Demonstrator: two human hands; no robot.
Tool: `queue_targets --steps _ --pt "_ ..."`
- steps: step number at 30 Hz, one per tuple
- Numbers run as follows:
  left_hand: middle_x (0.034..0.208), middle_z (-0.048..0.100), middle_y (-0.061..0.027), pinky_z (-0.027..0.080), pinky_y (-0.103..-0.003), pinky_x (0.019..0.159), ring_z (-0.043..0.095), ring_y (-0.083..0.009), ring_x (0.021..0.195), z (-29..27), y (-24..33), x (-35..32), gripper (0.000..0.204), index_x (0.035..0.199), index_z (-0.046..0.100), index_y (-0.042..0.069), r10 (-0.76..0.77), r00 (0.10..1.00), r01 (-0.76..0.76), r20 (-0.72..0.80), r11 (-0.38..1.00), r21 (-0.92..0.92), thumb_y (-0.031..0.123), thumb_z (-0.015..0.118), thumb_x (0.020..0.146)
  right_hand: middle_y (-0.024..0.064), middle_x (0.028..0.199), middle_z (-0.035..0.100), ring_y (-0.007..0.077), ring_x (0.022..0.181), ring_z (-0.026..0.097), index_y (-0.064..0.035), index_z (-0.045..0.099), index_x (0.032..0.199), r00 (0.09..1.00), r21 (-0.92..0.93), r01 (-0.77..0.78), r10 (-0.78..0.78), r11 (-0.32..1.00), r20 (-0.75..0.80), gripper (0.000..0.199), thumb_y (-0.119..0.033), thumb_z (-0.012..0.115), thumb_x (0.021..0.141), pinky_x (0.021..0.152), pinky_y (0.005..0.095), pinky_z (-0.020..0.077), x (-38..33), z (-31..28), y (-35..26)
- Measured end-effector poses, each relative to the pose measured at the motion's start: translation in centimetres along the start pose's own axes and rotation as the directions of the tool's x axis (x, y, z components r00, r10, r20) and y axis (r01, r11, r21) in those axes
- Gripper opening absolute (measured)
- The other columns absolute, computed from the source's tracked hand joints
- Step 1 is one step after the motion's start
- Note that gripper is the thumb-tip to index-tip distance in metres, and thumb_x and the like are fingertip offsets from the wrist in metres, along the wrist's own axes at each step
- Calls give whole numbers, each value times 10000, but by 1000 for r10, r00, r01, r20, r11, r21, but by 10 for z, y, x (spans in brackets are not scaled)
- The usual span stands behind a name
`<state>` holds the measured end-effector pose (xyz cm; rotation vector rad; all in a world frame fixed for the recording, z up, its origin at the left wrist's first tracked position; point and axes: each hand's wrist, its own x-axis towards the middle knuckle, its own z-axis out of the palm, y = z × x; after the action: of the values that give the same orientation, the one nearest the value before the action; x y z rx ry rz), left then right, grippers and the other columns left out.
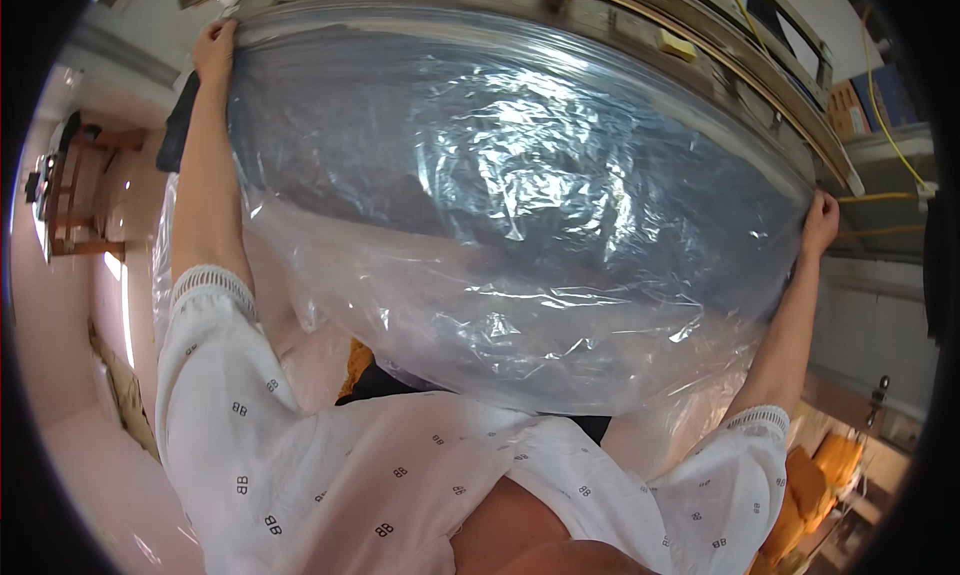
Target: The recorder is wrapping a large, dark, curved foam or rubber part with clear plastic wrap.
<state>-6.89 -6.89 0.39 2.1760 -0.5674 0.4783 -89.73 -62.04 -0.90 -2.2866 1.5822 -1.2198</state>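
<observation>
A wide sheet of transparent plastic film (pixel 330 165) is stretched between my raised arms, crinkled and shining in the middle. Its far edge runs in gathered folds along a long bench or machine frame. My left hand (pixel 215 50) is closed on the film's far left corner. At the right end of the same edge, my right hand (pixel 822 223) pinches the film, beside the frame's rail. The near part of the sheet hangs loose in front of my body and spreads toward the floor. A dark surface shows through the film; I cannot make out what it is.
Beyond the film runs a long metal rail (pixel 790 120), with a small yellow block (pixel 677 45) near it. Yellow cords (pixel 878 115) hang at the right. A wooden stool (pixel 95 190) stands at the left; orange cloth (pixel 800 495) lies at the lower right.
</observation>
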Motion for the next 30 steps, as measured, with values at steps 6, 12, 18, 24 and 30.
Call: queue_targets --steps 6,12,18,24,30 --pt "905 626 -137 417 -315 813 576 -228 883 25 34 -14 494 965 628 -16 -134 989 139 -64 987 80 408 641 712 169 907 495 315 915 454 5 519 835 984 -244 -12 -31 970 -173 418 -369 676 733 829 383 373 -11 -27 -3" --pt "894 618 -112 464 -276 748 597 -190 807 8 -37 19 299 949 557 -71 -337 936 262 -106 863 -432 190 560 803 187 919 497 326 921 450 17 515 799 980 -77 -57 41 995 -196 370 -321 655 746 837 381 355 -5 -5 1" --pt "957 607 -140 436 -302 796 590 -227 886 9 -29 15 300 981 563 -79 -317 935 171 -160 795 -582 149 466 812 187 923 514 322 869 471 30 523 831 940 44 -122 130 992 -316 380 -350 530 835 811 376 363 -10 -19 -17" --pt "1039 600 -121 384 -291 877 538 -202 973 14 -11 2 381 1032 603 -32 -150 971 122 186 981 152 286 528 836 109 827 577 228 761 518 -9 568 882 899 704 -347 435 620 60 349 -346 478 876 686 331 403 -12 -58 3" --pt "1049 591 -119 444 -315 811 553 -211 921 -115 -80 69 487 1111 559 -25 -244 951 293 192 912 -288 379 554 840 14 803 529 108 719 459 -65 556 838 864 841 -373 477 392 162 283 -317 445 906 654 235 366 -117 -175 -41"
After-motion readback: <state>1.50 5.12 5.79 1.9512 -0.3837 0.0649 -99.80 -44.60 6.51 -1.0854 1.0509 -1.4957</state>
